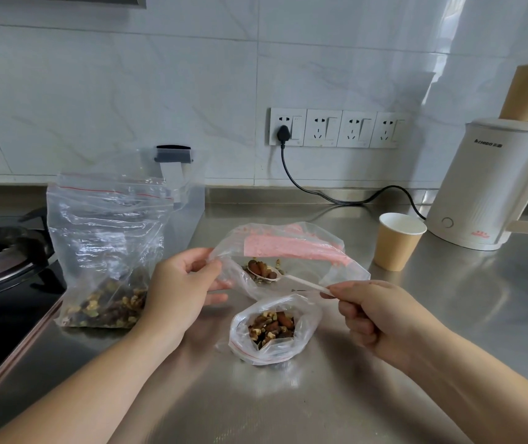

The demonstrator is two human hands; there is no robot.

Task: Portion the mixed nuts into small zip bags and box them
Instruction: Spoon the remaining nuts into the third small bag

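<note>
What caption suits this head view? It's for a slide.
Right hand spoons mixed nuts into a small zip bag held by the left hand.

A white electric kettle (493,184) stands far right on the steel counter (448,315), its black cord (320,193) plugged into the wall sockets (336,127). A paper cup (397,241) sits just beside it. A gas burner (0,251) lies at the left.

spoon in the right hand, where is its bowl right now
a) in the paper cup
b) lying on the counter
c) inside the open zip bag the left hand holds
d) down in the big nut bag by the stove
c: the white spoon, loaded with nuts, sits inside the mouth of the small zip bag that the left hand holds open, while the right hand pinches its handle.
</note>
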